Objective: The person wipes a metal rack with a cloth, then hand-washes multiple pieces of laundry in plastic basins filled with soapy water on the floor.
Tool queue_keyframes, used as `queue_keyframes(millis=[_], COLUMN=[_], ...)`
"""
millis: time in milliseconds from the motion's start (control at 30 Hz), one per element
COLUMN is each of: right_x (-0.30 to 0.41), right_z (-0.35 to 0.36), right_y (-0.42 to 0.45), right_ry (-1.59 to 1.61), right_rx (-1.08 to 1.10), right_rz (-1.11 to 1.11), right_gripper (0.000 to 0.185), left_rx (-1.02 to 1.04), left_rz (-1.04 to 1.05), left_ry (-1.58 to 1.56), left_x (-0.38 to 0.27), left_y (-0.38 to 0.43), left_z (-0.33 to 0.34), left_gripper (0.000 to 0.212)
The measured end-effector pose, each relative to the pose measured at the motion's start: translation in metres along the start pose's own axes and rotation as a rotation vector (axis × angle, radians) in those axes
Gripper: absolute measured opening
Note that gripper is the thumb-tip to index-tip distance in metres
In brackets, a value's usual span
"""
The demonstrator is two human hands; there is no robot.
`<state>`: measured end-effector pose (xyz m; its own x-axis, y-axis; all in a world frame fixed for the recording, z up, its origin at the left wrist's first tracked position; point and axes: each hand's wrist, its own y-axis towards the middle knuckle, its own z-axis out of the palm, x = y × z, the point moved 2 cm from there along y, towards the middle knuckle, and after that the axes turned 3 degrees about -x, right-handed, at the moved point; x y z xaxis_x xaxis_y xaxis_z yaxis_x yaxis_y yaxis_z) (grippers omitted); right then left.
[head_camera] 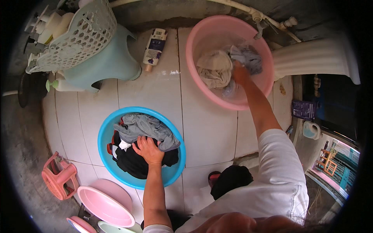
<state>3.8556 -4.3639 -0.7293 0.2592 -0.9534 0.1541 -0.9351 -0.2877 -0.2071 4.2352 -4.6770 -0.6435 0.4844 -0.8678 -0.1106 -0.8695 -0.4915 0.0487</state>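
My left hand [150, 151] is in a blue plastic basin [102, 163] on the floor, palm down on a black garment [131, 165]. Its fingers are slightly apart, and the fingertips lie near a crumpled grey garment [140, 125]. A pink plastic basin [201, 96] at the upper right contains cloudy water and wet clothes. There my right hand [240, 72] reaches in between a beige cloth [215, 65] and a grey-blue cloth [247, 58]. Its fingers are hidden by cloth and water, so their grip does not show.
A tap [259, 27] overhangs the pink basin, beside a white pedestal [314, 59]. At the upper left, a perforated basket [81, 38] tops a pale green stool [102, 61]. A bottle [156, 46] lies nearby. More basins [106, 201] and an orange-pink stool [59, 176] occupy the lower left.
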Motion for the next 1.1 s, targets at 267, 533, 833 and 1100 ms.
queue_keyframes(millis=[267, 533, 833, 1100], right_x=[0.046, 0.069, 0.086, 0.062], right_z=[-0.021, -0.062, -0.025, -0.013], right_y=[0.031, -0.031, 0.006, 0.010], right_ry=[0.007, -0.055, 0.033, 0.084], right_rx=[0.295, 0.242, 0.049, 0.533], right_rz=[0.193, -0.140, 0.308, 0.160], right_gripper=[0.048, 0.058, 0.067, 0.046], left_rx=[0.016, 0.011, 0.058, 0.018], left_rz=[-0.016, -0.030, -0.034, -0.022], left_ry=[-0.009, -0.051, 0.000, -0.009], left_x=[0.003, 0.003, 0.007, 0.003], left_y=[-0.002, -0.002, -0.002, -0.005], left_z=[0.006, 0.007, 0.008, 0.006], left_gripper=[0.039, 0.039, 0.040, 0.040])
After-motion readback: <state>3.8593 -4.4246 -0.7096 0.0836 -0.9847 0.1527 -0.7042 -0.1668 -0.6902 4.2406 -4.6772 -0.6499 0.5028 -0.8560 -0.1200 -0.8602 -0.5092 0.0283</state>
